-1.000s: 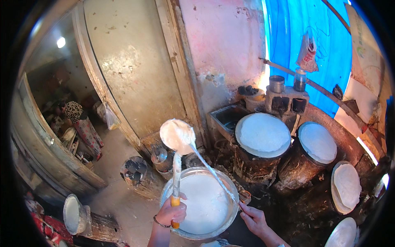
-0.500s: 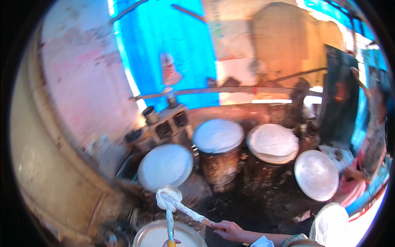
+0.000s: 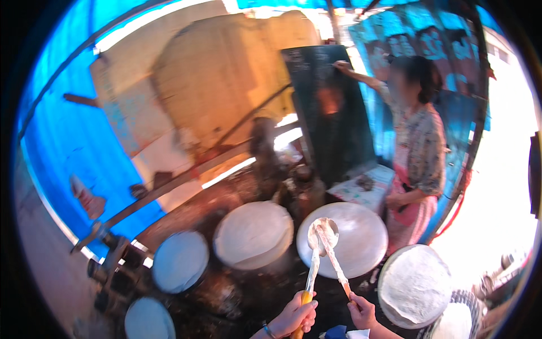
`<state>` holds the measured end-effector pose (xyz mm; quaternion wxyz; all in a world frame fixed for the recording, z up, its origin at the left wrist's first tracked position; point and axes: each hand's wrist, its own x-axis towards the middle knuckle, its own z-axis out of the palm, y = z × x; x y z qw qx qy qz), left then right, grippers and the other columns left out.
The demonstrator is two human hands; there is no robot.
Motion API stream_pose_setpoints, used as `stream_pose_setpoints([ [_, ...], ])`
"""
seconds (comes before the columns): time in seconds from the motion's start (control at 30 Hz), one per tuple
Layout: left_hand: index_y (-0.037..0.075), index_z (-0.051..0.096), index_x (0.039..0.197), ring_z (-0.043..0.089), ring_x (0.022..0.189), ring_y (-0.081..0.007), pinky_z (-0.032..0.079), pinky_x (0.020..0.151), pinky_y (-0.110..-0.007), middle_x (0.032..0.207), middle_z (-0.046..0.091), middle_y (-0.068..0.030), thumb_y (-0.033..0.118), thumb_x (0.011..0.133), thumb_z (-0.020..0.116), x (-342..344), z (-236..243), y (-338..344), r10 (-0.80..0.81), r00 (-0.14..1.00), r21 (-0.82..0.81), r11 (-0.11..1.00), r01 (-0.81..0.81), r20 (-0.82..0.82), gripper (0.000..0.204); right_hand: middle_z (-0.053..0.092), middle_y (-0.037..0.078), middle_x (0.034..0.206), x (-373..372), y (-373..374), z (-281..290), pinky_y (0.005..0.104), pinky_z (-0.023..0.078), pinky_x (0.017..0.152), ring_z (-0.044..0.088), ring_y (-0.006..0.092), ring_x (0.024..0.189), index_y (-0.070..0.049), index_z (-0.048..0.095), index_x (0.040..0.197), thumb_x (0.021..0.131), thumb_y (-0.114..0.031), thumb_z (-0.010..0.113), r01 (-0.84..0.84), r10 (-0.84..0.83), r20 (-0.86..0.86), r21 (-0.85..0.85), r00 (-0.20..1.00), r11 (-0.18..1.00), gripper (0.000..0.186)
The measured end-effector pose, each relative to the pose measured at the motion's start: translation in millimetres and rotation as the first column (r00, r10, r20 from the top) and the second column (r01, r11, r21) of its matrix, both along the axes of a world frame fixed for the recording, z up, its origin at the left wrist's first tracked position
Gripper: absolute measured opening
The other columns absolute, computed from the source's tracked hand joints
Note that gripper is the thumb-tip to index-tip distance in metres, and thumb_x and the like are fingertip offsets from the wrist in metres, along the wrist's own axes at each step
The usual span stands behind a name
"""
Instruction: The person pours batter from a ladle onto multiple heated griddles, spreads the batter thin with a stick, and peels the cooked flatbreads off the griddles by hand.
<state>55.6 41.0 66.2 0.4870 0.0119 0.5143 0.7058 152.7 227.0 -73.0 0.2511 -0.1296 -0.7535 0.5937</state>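
Observation:
My left hand point(image 3: 293, 316) is closed around the yellow handle of a ladle point(image 3: 311, 270), whose pale-coated bowl hangs over a round whitish griddle point(image 3: 370, 240). Between the fingers of my right hand point(image 3: 360, 311) is a thin wooden stick point(image 3: 334, 261), thickly coated with white paste. Its far end rests in or against the ladle's bowl; I cannot tell which. To the right of my hands lies a round pan point(image 3: 415, 285) covered in a rough white layer.
Left of the griddle are round drum tops with white coverings, one large point(image 3: 254, 234) and one smaller point(image 3: 179, 261). Another pale disc point(image 3: 149, 319) sits lower left. A person point(image 3: 420, 152) stands at a dark board point(image 3: 333, 118), one hand raised to it. Beside them is a small table point(image 3: 364, 183).
The view has swung right, bringing the person at the board into sight. My hands, ladle and stick have gone from above a pale tub to over the griddle.

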Motion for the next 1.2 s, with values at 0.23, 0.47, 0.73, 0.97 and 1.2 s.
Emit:
stream_pose_setpoints([
  [0.23,0.006,0.027,0.113,0.044,0.044,-0.0116,0.042,0.039,-0.027,0.061,0.044,-0.0048,0.015,0.088,0.046,-64,-75,166,-0.272,0.952,-0.079,0.962,0.263,-0.14,0.033,0.056,0.002,0.086,0,89,-51,0.0259,0.045,0.07,0.051,0.0094,0.08,0.0,0.057,0.104,0.089,-0.013,0.048,0.262,-0.238,0.182,-0.123,0.954,0.957,0.022],
  [0.47,0.013,0.038,0.131,0.06,0.068,-0.0271,0.05,0.061,-0.036,0.08,0.06,-0.0174,0.013,0.076,0.049,-135,-173,234,-0.361,0.636,-0.447,0.894,0.029,-0.682,0.056,0.059,0.006,0.083,-54,105,-70,0.0269,0.046,0.07,0.057,0.016,0.08,-0.003,0.056,0.108,0.088,-0.014,0.044,0.418,-0.432,0.146,0.113,0.89,0.901,0.026],
  [0.73,0.018,0.049,0.12,0.056,0.093,-0.0347,0.046,0.08,-0.043,0.1,0.059,-0.0183,0.014,0.075,0.052,-189,-141,224,-0.548,0.33,-0.621,0.764,-0.177,-0.768,0.045,0.042,-0.006,0.053,-74,98,-63,0.0214,0.03,0.031,0.04,0.007,0.037,-0.011,0.058,0.099,0.087,-0.017,0.046,0.276,-0.3,0.139,-0.832,0.944,0.481,0.018],
  [0.97,0.014,0.049,0.119,0.055,0.097,-0.0335,0.045,0.083,-0.041,0.105,0.058,-0.0173,0.012,0.074,0.053,-225,-150,201,-0.494,0.417,-0.621,0.739,-0.26,-0.763,0.045,0.042,-0.003,0.051,-119,87,-33,0.0217,0.03,0.031,0.039,0.008,0.037,-0.006,0.056,0.107,0.085,-0.014,0.052,0.39,-0.269,0.285,-0.73,0.92,0.561,0.024],
  [1.2,0.006,0.047,0.12,0.061,0.073,-0.0274,0.048,0.062,-0.036,0.088,0.061,-0.0158,0.004,0.07,0.052,-250,-179,174,-0.244,0.596,-0.47,0.844,-0.258,-0.765,0.051,0.044,-0.003,0.055,-143,82,-48,0.0222,0.029,0.032,0.037,0.0079,0.038,-0.007,0.058,0.108,0.085,-0.021,0.055,0.366,-0.236,0.281,-0.658,0.93,0.658,0.027],
])
